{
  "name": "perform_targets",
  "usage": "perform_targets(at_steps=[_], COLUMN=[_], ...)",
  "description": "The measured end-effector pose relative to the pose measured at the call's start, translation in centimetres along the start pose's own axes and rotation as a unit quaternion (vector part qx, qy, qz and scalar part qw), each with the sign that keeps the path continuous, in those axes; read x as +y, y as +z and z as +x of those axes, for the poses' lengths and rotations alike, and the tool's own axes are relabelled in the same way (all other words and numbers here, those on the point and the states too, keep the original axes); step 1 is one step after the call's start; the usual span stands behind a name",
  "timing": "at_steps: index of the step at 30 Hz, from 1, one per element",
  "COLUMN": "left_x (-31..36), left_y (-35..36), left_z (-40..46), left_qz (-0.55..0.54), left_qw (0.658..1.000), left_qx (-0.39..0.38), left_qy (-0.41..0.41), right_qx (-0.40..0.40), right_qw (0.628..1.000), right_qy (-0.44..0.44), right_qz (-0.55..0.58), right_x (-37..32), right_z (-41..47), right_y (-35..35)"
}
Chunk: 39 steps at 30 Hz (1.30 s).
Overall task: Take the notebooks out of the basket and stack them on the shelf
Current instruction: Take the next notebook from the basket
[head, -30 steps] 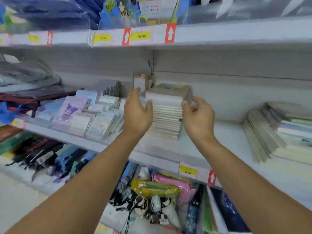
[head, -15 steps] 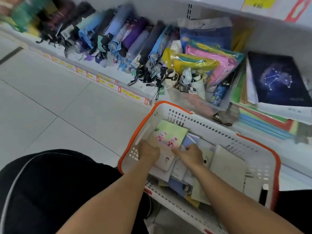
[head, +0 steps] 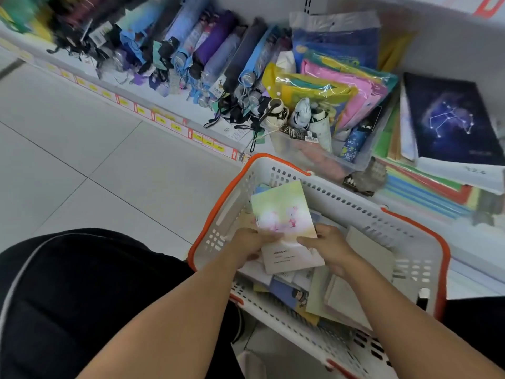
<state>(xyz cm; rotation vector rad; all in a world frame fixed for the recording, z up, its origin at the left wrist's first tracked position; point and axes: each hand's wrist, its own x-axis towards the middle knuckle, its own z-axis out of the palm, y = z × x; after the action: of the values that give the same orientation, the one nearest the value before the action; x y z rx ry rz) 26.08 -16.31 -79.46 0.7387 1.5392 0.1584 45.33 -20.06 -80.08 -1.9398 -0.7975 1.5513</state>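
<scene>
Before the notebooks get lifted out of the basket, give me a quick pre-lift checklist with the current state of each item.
1. Left hand grips the green-pink notebook at its lower left edge: ok.
2. Right hand holds the lower right edge: ok.
3. Notebook tilted up, clear of the basket rim: ok.
4. How many notebooks are in the grip, since a white one lies right beneath: cannot tell.
5. Other notebooks remaining in the basket: ok.
6. Free spot on the target shelf, out of view: cannot tell.
</scene>
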Motion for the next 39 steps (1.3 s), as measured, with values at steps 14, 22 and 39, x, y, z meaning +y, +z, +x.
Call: perform_targets(at_steps=[14,22,39], left_x=[2.8,2.9,15.0], left_y=[-4.3,-4.6,-6.2], left_z=[-2.6,-3.0,-16.3], left_qz=[0.129,0.191,-0.180], left_qw=[0.904,0.895,0.881], left_qx=[0.302,0.301,0.069], left_qy=[0.275,0.270,0.433], right_qx=[0.044,0.001,0.092], right_qw=[0.975,0.960,0.960], right_qy=[0.075,-0.134,-0.243], right_qz=[-0.206,-0.247,0.104], right_x=[-0.8,-4.1,-21.5], right_z=[0.1,0.8,-8.9], right_y=[6.1,-0.5,0.5])
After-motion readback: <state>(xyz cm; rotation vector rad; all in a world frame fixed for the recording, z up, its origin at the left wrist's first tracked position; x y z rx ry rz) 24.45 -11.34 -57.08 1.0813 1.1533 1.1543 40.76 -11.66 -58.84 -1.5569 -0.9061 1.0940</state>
